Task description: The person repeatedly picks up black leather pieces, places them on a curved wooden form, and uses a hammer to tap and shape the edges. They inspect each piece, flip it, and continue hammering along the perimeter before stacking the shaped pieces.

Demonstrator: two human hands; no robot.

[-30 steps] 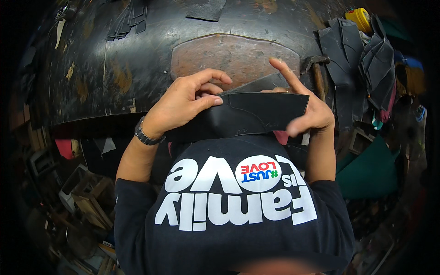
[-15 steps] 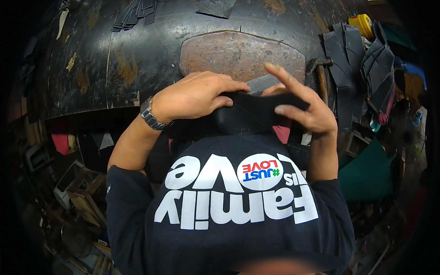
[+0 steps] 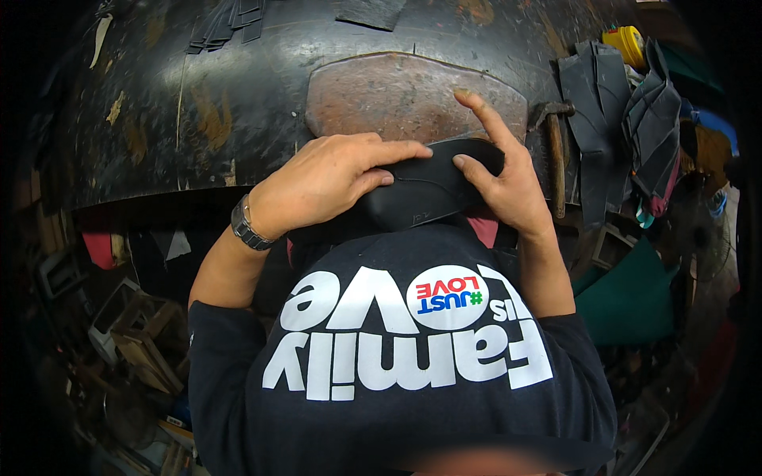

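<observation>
A black leather-like piece (image 3: pixel 432 186) with a curved seam and a faint light mark near its lower edge is held at the table's near edge, close to my shirt. My left hand (image 3: pixel 321 181) grips its left part, index finger along the top edge and thumb on the face. On the right, my right hand (image 3: pixel 508 178) holds the other end, with the thumb pressed on the face and the index finger stretched up and away. The other right fingers are hidden behind the piece. Beyond it lies a worn brown board (image 3: pixel 397 95) on the dark table (image 3: pixel 262 87).
A hammer (image 3: pixel 558 155) lies right of the board. Black cut pieces (image 3: pixel 595 119) hang over the table's right side, near a yellow container (image 3: pixel 625 46). Flat dark strips (image 3: pixel 226 30) and a grey scrap (image 3: pixel 369 12) lie at the far side. Wooden furniture (image 3: pixel 147 341) stands lower left.
The black piece has tilted so more of its seamed face shows. My right hand has moved a little left, its thumb now flat on the piece. My left hand keeps its grip.
</observation>
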